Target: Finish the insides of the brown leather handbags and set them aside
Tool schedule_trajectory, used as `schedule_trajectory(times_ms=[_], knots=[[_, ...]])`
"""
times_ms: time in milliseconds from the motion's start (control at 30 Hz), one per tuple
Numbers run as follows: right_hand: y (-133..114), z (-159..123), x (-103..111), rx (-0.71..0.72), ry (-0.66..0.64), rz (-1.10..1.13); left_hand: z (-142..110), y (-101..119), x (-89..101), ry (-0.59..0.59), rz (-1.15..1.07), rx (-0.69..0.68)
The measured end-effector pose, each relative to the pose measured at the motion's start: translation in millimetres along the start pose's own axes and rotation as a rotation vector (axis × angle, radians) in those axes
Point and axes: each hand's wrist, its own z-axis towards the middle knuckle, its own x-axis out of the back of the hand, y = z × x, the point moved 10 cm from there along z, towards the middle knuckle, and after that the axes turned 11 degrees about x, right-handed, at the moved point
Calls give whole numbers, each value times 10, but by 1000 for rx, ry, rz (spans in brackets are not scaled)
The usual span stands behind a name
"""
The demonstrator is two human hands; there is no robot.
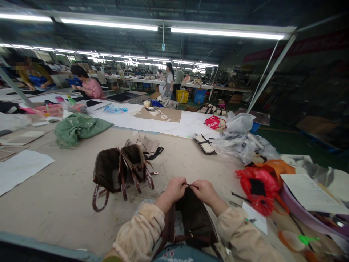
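Observation:
A dark brown handbag (195, 214) stands open at the table's near edge, close against my body. At its far upper edge my left hand (176, 188) and my right hand (205, 191) meet, fingertips pinched. Between them runs a short, thin dark strip (189, 185); whether it is part of the bag's rim or a separate piece, I cannot tell. Two similar brown handbags (107, 169) with reddish-brown handles stand open to the left of my hands, one touching the other. Behind these lie beige and brown flat pieces (145, 143).
On the left are a green cloth bundle (80, 129) and white paper (24, 169). Clear plastic bags (240, 143), a red plastic bag (259, 189) and a purple basin (300, 209) crowd the right side. Across the table, co-workers (91, 87) sit at other benches.

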Motion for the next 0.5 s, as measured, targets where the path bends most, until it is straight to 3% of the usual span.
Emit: schedule_trajectory(times_ms=[200,500], knots=[[19,-55,-19,-3,9,147,15,-15,19,7,-4,43],[6,-153,-118,8,44,188,32,-57,30,25,-23,37]])
